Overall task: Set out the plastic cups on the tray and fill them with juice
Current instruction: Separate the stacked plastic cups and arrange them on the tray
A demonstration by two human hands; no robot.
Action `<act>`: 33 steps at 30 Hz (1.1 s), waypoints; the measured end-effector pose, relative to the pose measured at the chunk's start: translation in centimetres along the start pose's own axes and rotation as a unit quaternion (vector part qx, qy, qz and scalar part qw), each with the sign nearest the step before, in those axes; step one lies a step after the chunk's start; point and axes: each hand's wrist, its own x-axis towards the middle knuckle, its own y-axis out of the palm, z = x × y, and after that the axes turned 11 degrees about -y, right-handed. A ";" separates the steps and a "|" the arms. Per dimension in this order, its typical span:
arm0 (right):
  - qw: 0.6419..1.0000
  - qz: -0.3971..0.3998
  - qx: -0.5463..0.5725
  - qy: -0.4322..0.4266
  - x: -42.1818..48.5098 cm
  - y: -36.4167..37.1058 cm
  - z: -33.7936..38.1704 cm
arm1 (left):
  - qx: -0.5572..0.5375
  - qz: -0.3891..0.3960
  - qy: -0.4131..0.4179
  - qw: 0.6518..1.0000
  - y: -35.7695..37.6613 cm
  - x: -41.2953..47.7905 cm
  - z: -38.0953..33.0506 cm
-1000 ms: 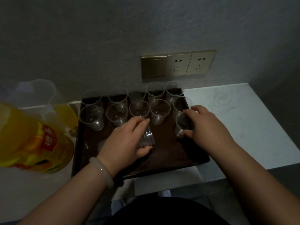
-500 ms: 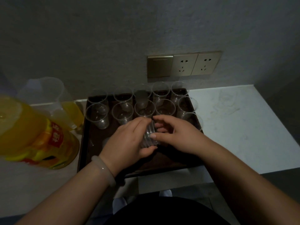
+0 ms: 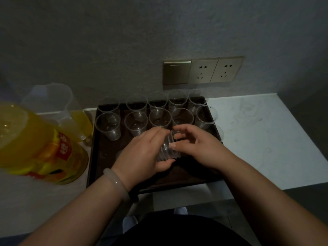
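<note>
Gripping a stack of plastic cups (image 3: 168,150) sideways, left hand (image 3: 142,153) curls round it over the tray (image 3: 95,157); right hand (image 3: 197,146) pinches its open end. Upright cups (image 3: 135,123) stand in rows beyond both hands. Juice bottle (image 3: 35,144) stands left of them on the worktop (image 3: 257,139).

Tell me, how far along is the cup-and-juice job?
Partly done. Roughly a dozen clear cups stand on the tray, all empty. In hand: the left hand holds a nested stack of cups while the right hand pinches its top rim. Left: setting out the stack, then pouring from the juice bottle.
</note>
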 end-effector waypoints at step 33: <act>0.862 0.043 -0.483 -0.151 0.0 -1.2 -1.3 | 0.075 0.037 -0.037 0.996 0.2 -1.1 1.2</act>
